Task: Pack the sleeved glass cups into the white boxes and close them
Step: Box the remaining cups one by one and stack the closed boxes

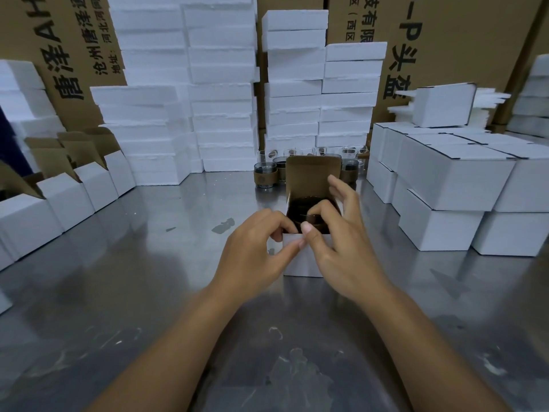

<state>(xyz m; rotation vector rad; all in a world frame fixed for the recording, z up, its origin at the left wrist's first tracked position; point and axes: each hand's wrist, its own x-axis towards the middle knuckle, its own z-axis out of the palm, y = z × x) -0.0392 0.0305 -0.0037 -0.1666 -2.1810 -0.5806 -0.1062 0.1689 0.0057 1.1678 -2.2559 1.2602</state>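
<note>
A small white box [300, 261] stands open on the metal table [148, 292], its brown-lined lid flap [313, 172] upright at the back. Inside it sits a dark sleeved glass cup [303, 208]. My left hand [255, 251] pinches the box's near front edge. My right hand [335, 233] grips the box's right side, its curled fingers reaching over the cup's rim. More sleeved glass cups [266, 175] stand in a cluster behind the box.
Open white boxes [68, 200] line the left side. Closed white boxes [451, 185] are stacked at the right. Tall piles of white foam blocks [222, 93] and brown cartons [460, 40] wall off the back.
</note>
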